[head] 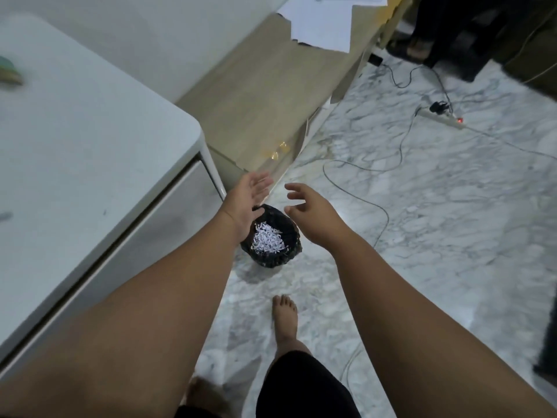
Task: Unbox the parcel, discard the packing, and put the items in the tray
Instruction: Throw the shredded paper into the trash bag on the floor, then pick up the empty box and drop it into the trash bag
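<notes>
1. My left hand (245, 200) was spread wide, palm turned inward, holding nothing; its fingers were blurred.
2. My right hand (313, 211) was also spread, fingers loosely curled, and it too held nothing. The two hands were near each other, not touching.
3. Both hung above the bin (271, 236), a small black-lined one standing on the marble floor (437, 221) just beside the corner of the worktop (90, 131). My left wrist hid part of its near rim.
4. White shredded paper (268, 241) lay heaped inside the bin. I took that to be the parcel's packing, so I judged the discarding step to be about finished.
5. To do this step well, I thought it best to keep the hands over the mouth of the bin and shake off any clinging strands there, since light shreds drift easily and the bin is narrow.
6. I could see no shreds on the floor around it, though small bits would be hard to tell from the marble's veins.
7. The parcel, its items and the tray were out of view; only a blurred green thing (9, 72) showed at the worktop's far left edge.
8. A cable (401, 146) trailed over the floor to my right, worth minding when I turned back.
</notes>
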